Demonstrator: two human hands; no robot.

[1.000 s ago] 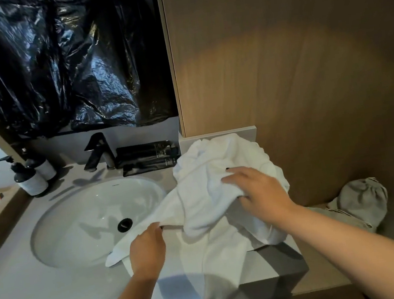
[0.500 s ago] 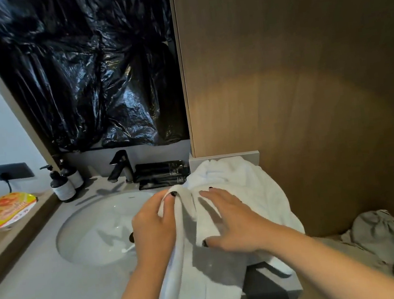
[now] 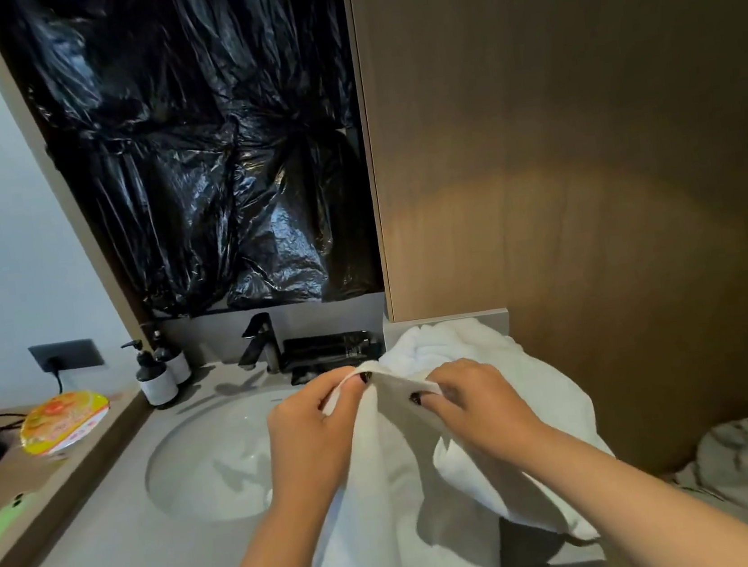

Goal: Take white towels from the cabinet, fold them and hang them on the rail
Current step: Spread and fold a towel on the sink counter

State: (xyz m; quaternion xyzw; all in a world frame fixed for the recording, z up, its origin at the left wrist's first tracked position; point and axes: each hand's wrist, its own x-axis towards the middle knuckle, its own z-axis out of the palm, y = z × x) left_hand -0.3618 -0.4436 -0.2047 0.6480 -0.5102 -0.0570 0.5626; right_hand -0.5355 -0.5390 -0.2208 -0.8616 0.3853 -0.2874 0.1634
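A white towel (image 3: 390,507) hangs from both my hands over the right end of the grey countertop (image 3: 114,560). My left hand (image 3: 315,432) pinches its upper edge between thumb and fingers. Close beside it, my right hand (image 3: 476,405) pinches the same edge. More white towel (image 3: 464,343) lies bunched behind my hands against the wooden cabinet wall (image 3: 589,209). The lower part of the towel drops past the counter's front edge. No rail shows in this view.
A white round sink (image 3: 210,463) with a black faucet (image 3: 259,342) lies left of the towel. Two pump bottles (image 3: 158,380) stand at the back left. A yellow bowl (image 3: 64,422) sits on the wooden ledge. A grey cloth bundle (image 3: 739,469) lies at lower right. Black plastic (image 3: 206,162) covers the mirror.
My hands have lifted the towel's edge off the counter and come together, both now pinching it. The camera has tilted up, showing more of the wall and black plastic.
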